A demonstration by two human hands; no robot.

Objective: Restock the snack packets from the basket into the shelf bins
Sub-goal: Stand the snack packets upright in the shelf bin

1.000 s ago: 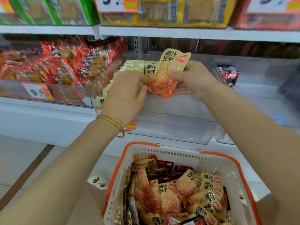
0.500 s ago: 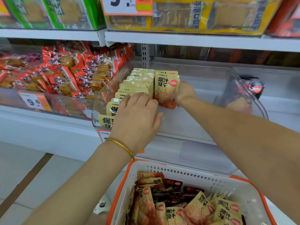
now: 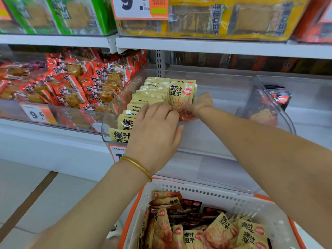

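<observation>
The left grip (image 3: pixel 154 130) lies flat on the row (image 3: pixel 143 99) of yellow packets, fingers stretched out over their top edges and closed round nothing. The row stands upright along the left side of a clear bin (image 3: pixel 269 105) on the middle shelf, front to back.

The right grip (image 3: pixel 201 105) reaches in from the right and pinches the lower corner of one packet (image 3: pixel 181 96). This packet stands upright, its printed face to the camera, touching the right side of the row near its back. The fingertips there are blurred, so how far they wrap round the packet is unclear. The rest of the bin, to the right of the grip, shows its bare floor.

Below, at the lower edge of the view, sits a white basket (image 3: pixel 233 202) with an orange rim. In it is a loose heap (image 3: pixel 215 232) of the same yellow packets, with a few dark ones towards the back.

A gold bangle (image 3: pixel 138 167) circles the left wrist. The bin to the left is full of red packets (image 3: pixel 71 83); the one to the right holds a black pack (image 3: pixel 277 97). On the shelf above are green and yellow packs and a price tag (image 3: pixel 140 7).
</observation>
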